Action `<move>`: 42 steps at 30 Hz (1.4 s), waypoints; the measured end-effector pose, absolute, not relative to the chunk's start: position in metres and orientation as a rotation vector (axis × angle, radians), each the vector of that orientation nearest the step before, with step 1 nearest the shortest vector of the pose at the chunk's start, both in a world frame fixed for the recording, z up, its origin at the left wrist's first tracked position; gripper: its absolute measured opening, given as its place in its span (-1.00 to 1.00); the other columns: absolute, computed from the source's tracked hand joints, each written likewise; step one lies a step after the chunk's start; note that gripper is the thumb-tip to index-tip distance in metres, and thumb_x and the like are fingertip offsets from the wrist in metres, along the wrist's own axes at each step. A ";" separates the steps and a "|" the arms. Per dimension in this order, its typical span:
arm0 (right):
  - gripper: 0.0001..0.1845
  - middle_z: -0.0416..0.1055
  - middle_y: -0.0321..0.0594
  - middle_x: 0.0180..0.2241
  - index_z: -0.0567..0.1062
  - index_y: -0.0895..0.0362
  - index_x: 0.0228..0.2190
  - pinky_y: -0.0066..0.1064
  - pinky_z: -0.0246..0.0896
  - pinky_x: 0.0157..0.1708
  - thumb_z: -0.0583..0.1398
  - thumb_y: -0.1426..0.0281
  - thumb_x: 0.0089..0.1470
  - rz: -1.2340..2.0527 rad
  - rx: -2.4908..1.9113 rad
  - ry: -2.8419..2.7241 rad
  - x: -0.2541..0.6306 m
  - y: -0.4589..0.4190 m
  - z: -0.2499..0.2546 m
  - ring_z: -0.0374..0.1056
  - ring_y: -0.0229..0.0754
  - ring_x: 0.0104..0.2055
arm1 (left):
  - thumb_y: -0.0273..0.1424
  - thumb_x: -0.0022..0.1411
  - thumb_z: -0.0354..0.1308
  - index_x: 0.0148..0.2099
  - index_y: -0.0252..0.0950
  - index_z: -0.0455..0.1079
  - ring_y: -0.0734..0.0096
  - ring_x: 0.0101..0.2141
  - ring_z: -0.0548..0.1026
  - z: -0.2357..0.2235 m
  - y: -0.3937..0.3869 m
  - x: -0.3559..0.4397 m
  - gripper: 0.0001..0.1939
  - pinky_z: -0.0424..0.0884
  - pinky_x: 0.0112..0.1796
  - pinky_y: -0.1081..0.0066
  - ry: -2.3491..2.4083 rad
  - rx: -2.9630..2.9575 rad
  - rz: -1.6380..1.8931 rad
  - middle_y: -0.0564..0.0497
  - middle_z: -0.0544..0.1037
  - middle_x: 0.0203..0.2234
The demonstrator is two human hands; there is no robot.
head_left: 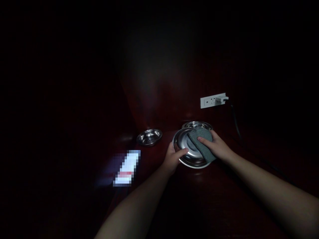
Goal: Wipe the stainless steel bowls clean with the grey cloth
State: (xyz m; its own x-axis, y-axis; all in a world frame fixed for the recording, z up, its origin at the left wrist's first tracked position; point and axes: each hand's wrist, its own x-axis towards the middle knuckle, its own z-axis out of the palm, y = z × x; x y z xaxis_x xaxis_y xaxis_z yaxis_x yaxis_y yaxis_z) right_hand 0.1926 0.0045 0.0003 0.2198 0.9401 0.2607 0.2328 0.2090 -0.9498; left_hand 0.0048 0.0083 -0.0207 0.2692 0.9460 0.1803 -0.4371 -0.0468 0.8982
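Note:
My left hand [173, 156] grips the left rim of a shiny steel bowl [183, 141], its thumb lying over the inside. The bowl is held up and tilted toward me. A folded grey-green cloth [203, 147] is pinched in my right hand [215, 144], which presses it over the bowl's right rim. The right hand's fingers behind the cloth are hidden. Behind the held bowl stands another steel bowl [193, 124], partly covered by it. To the left, a third steel bowl [149, 136] sits upright on the dark red surface.
A bright, pixelated screen [127, 168] lies to the left of my left forearm. On the back wall is a white socket plate [206, 102] with a white plug [221, 98] in it. A dark cable [235, 121] hangs down to the right. The surroundings are very dark.

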 end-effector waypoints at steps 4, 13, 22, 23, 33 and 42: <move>-0.42 0.47 -0.15 -0.21 0.34 0.04 -0.12 -0.14 0.33 -0.15 0.27 0.09 -0.19 0.739 -1.235 -1.313 0.194 0.004 0.001 0.41 0.00 -0.17 | -0.46 -0.20 0.35 -0.02 -0.30 0.25 0.13 -0.07 0.42 -0.021 0.009 0.005 -0.36 0.27 -0.02 0.08 0.613 1.079 1.241 -0.13 0.46 -0.10; -0.42 0.46 -0.15 -0.19 0.37 0.05 -0.13 -0.15 0.32 -0.15 0.27 0.08 -0.19 0.708 -1.229 -1.347 0.196 0.005 0.001 0.40 -0.02 -0.18 | -0.48 -0.21 0.35 -0.03 -0.30 0.26 0.11 -0.06 0.41 -0.016 0.007 0.005 -0.38 0.26 -0.01 0.08 0.596 1.092 1.241 -0.13 0.46 -0.10; -0.46 0.45 -0.16 -0.21 0.38 0.06 -0.16 -0.15 0.32 -0.17 0.27 0.08 -0.18 0.695 -1.223 -1.374 0.196 0.001 0.005 0.39 -0.01 -0.19 | -0.46 -0.22 0.35 0.00 -0.29 0.27 0.11 -0.06 0.41 -0.014 0.007 0.004 -0.35 0.25 -0.01 0.09 0.607 1.114 1.242 -0.12 0.46 -0.09; -0.45 0.45 -0.15 -0.20 0.37 0.06 -0.15 -0.15 0.31 -0.16 0.27 0.08 -0.18 0.698 -1.218 -1.373 0.196 0.001 0.005 0.39 -0.01 -0.18 | -0.45 -0.22 0.35 0.00 -0.28 0.27 0.11 -0.06 0.41 -0.013 0.007 0.004 -0.34 0.25 -0.01 0.09 0.617 1.115 1.236 -0.12 0.47 -0.09; -0.42 0.44 -0.15 -0.18 0.37 0.06 -0.12 -0.15 0.31 -0.15 0.28 0.08 -0.19 0.730 -1.228 -1.368 0.195 -0.001 0.007 0.39 -0.01 -0.17 | -0.46 -0.24 0.36 -0.01 -0.29 0.29 0.10 -0.06 0.41 -0.012 0.007 0.003 -0.34 0.23 0.00 0.07 0.633 1.111 1.226 -0.12 0.48 -0.11; -0.46 0.46 -0.15 -0.22 0.37 0.07 -0.17 -0.20 0.33 -0.19 0.27 0.08 -0.19 0.738 -1.200 -1.373 0.193 -0.004 0.009 0.40 -0.03 -0.20 | -0.45 -0.23 0.36 0.00 -0.29 0.29 0.10 -0.07 0.41 -0.014 0.009 0.004 -0.34 0.24 -0.01 0.09 0.642 1.108 1.222 -0.13 0.47 -0.09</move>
